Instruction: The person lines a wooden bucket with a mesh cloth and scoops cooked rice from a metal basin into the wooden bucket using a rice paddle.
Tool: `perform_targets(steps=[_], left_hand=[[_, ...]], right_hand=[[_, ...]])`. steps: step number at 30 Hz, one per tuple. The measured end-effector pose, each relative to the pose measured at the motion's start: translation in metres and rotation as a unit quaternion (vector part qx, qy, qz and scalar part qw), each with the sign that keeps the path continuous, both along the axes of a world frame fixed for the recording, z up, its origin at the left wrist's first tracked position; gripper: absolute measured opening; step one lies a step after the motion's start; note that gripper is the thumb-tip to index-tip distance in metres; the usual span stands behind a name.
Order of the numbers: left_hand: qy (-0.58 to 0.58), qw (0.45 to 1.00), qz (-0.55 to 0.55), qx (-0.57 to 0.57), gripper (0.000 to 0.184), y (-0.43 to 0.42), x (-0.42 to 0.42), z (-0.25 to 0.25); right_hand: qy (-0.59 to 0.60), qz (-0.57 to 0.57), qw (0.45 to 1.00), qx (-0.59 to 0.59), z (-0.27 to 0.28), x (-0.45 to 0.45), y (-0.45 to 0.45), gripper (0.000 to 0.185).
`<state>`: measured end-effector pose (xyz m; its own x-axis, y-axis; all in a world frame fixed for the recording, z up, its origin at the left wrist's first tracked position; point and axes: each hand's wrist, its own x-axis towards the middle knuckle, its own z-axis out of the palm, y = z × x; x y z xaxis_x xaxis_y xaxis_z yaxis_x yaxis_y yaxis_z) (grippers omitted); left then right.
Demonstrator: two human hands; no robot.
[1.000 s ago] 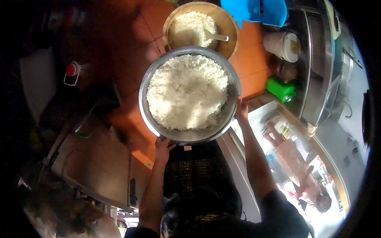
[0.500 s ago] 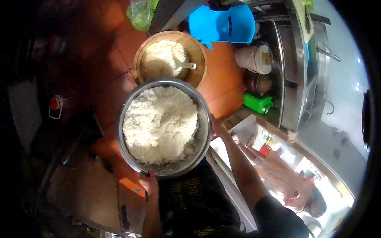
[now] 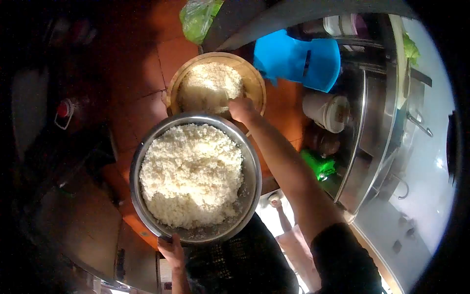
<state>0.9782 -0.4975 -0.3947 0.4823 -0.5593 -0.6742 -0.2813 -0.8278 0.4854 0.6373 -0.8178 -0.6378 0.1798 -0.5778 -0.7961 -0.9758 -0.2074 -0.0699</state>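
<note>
A wide steel bowl [image 3: 252, 183], heaped with white cooked rice [image 3: 191, 176], is held in front of my body. My left hand [image 3: 172, 251] is closed on its near rim, at the lower left. Beyond it a round wooden tub [image 3: 257, 83] stands on the floor, also with white rice [image 3: 210, 81] in it, partly shaded. My right hand [image 3: 242, 110] is over the tub's near right side, fingers curled round the handle of the rice paddle. The paddle itself is mostly hidden by the hand and shadow. The steel bowl overlaps the tub's near edge in view.
A blue plastic stool [image 3: 289, 59] is beyond the tub to the right. A white lidded bucket [image 3: 328, 111] and a green container [image 3: 318, 165] sit beside the steel counter [image 3: 364, 147]. Bagged greens [image 3: 198, 22] lie at the top. Another person [image 3: 298, 250] is at lower right.
My right hand has left the steel bowl's right rim and reached forward to the paddle in the tub. The left hand still holds the bowl, now lower and further left in view.
</note>
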Motion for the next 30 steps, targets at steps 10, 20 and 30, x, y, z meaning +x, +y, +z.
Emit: perform_targets(steps=[10, 20, 30], left_hand=[[0.056, 0.998, 0.017, -0.025, 0.018, -0.021, -0.012, 0.009], [0.026, 0.999, -0.007, -0.023, 0.017, -0.031, -0.012, 0.021], [0.02, 0.994, -0.094, -0.045, 0.02, -0.019, -0.004, 0.016]], right_hand=[[-0.104, -0.083, 0.988, -0.081, 0.119, -0.079, 0.014, 0.025], [-0.228, -0.708, 0.631, 0.22, 0.291, -0.004, 0.21, 0.029], [-0.377, -0.82, 0.395, 0.172, 0.322, 0.092, 0.321, 0.025]])
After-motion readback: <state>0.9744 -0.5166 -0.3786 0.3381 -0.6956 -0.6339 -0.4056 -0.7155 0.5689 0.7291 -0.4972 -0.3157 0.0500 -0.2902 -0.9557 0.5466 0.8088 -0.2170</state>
